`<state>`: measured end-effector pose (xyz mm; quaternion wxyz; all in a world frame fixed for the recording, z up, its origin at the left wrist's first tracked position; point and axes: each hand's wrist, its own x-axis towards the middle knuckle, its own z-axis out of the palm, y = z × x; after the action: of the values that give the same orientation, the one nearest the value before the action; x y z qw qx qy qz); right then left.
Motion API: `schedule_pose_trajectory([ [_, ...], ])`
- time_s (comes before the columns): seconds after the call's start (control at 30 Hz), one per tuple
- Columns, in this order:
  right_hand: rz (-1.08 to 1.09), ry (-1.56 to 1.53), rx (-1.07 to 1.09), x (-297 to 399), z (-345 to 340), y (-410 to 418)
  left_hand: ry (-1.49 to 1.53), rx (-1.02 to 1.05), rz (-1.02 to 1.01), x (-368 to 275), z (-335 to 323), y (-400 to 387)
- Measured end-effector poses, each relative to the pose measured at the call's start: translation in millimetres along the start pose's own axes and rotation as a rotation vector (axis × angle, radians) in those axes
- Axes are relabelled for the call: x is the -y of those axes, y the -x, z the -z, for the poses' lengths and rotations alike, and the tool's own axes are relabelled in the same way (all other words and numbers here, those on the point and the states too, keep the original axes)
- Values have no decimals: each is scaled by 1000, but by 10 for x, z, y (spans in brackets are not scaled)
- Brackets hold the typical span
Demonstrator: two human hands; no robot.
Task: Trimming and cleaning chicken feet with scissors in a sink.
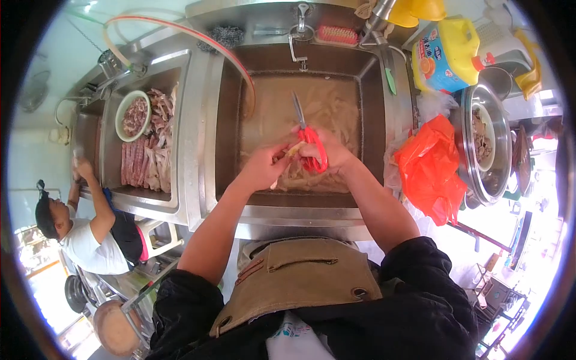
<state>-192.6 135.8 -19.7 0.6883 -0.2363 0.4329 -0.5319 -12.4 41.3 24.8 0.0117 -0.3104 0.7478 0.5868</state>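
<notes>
My right hand (330, 150) holds red-handled scissors (310, 141), their metal blades pointing up and away from me, seemingly together. Close beside it, my left hand (265, 166) grips a small pale yellowish piece of meat (294, 149), which the right fingers also touch. Both hands are above a large stainless steel sink (229, 135) filled with cloudy brownish water. Pale pieces of meat (335, 108) lie under the water at the right and near edge. What kind of meat it is, I cannot tell.
A hose (234, 60) arches into the sink from the left, near a faucet (297, 47). The left basin (182, 112) holds meat and a bowl (119, 117); a co-worker (96, 229) stands beyond. At right are a red plastic bag (432, 166), a yellow jug (450, 54) and metal bowls (504, 144).
</notes>
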Motion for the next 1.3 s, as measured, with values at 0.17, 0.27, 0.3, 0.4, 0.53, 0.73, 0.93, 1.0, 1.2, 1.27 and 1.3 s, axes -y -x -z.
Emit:
schedule_pose_trajectory([
  [0.17,104,76,-217,218,-80,156,381,44,75,-6,12,30],
  [0.27,91,155,-273,301,-162,361,702,-3,193,-102,20,87],
  [0.3,184,256,-262,275,-191,447,770,-5,196,-114,21,95],
  [0.4,381,626,-288,225,-383,713,847,-20,171,-225,15,143],
  [0.53,629,1280,-378,239,-527,911,787,-70,120,-424,-7,245],
  [0.73,704,1481,-508,246,-527,1017,749,-158,49,-683,-113,394],
  [0.93,710,1445,-528,248,-514,1106,668,-118,21,-737,-137,448],
  [1.0,709,1391,-508,198,-431,1098,692,-115,61,-780,-140,466],
  [1.2,570,936,-467,156,-459,1184,874,-87,142,-737,-146,426],
  [1.27,589,941,-462,187,-495,1199,922,-72,139,-746,-152,422],
  [1.3,689,1049,-453,201,-502,1195,956,-31,125,-757,-146,425],
])
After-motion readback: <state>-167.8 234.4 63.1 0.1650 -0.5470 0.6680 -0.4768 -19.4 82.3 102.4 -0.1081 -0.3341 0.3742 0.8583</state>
